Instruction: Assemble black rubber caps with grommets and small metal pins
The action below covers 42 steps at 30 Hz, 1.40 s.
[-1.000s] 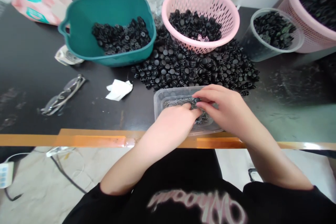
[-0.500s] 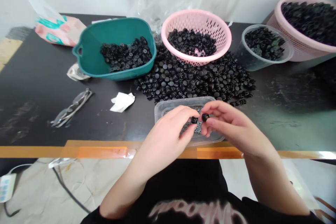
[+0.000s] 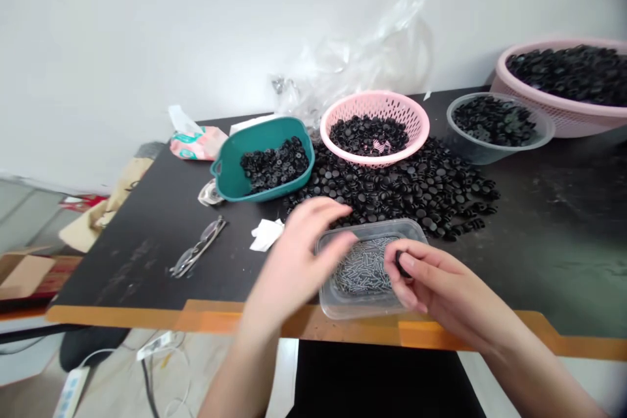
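Note:
My left hand (image 3: 298, 261) is slightly blurred, raised over the left side of a clear plastic container (image 3: 365, 230). Its thumb and fingers are apart with nothing visible between them. Small metal screws (image 3: 362, 268) cover the container's bottom. At the container's right edge, my right hand (image 3: 441, 281) pinches a small round black plastic part (image 3: 403, 264) between thumb and fingers, which partly hide it. Just behind the container spreads a heap of similar black plastic pieces (image 3: 377, 192).
Behind the heap stand a teal basin (image 3: 230, 163) and a pink basket (image 3: 422, 127), both with black parts. To the right are a clear tub (image 3: 482, 153) and a larger pink basket (image 3: 563, 111). Glasses (image 3: 198, 248), crumpled tissue (image 3: 266, 234) and a tissue pack (image 3: 203, 142) lie left.
My left hand has moved left, away from my right hand, and opened; the black piece it held is no longer seen in it. The head view has shifted, showing more wall.

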Each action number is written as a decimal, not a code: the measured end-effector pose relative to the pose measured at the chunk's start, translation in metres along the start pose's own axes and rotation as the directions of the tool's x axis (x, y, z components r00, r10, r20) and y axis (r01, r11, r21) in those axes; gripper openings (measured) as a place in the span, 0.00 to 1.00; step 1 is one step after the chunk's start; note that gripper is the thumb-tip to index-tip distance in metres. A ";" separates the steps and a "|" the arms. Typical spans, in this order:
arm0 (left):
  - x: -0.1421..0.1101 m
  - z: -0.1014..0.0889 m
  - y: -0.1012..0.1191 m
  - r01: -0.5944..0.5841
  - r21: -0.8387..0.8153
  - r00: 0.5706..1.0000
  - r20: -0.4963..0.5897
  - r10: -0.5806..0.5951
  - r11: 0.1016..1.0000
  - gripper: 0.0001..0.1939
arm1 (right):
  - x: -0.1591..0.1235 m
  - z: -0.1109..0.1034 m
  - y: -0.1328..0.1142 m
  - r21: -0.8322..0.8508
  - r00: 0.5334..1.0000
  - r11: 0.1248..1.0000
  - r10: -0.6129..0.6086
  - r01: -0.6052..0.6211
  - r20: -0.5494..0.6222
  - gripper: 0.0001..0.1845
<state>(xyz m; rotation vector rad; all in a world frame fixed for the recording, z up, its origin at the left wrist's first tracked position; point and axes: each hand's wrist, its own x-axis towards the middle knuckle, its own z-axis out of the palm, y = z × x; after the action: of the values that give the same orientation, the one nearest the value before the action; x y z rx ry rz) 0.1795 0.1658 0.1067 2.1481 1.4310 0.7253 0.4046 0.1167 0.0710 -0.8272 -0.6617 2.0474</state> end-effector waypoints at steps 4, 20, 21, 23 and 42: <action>0.062 -0.053 -0.061 0.343 0.254 0.939 -0.119 -0.322 0.904 0.14 | -0.005 -0.004 0.000 -0.034 0.997 0.998 -0.055 0.053 -0.061 0.12; 0.129 -0.075 -0.153 0.475 0.257 0.837 0.163 -0.522 0.842 0.12 | -0.010 -0.008 0.010 -0.138 0.998 0.989 -0.060 0.060 0.000 0.12; 0.127 -0.074 -0.153 0.491 0.201 0.839 0.153 -0.522 0.848 0.12 | -0.009 -0.008 0.009 -0.139 0.998 0.989 -0.059 0.058 -0.002 0.13; 0.122 -0.074 -0.153 0.518 0.072 0.841 0.141 -0.523 0.853 0.12 | -0.008 -0.007 0.009 -0.139 0.999 0.989 -0.051 0.050 -0.003 0.13; -0.007 0.021 0.008 0.440 -0.857 0.897 0.403 -0.182 0.270 0.07 | -0.003 0.001 0.008 -0.349 0.985 0.921 -0.162 0.175 0.065 0.17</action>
<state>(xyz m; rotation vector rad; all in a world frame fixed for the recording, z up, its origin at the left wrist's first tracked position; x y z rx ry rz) 0.1963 0.1549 0.0951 0.9063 0.8510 0.8163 0.4011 0.1097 0.0669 -0.9031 -1.1062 1.8151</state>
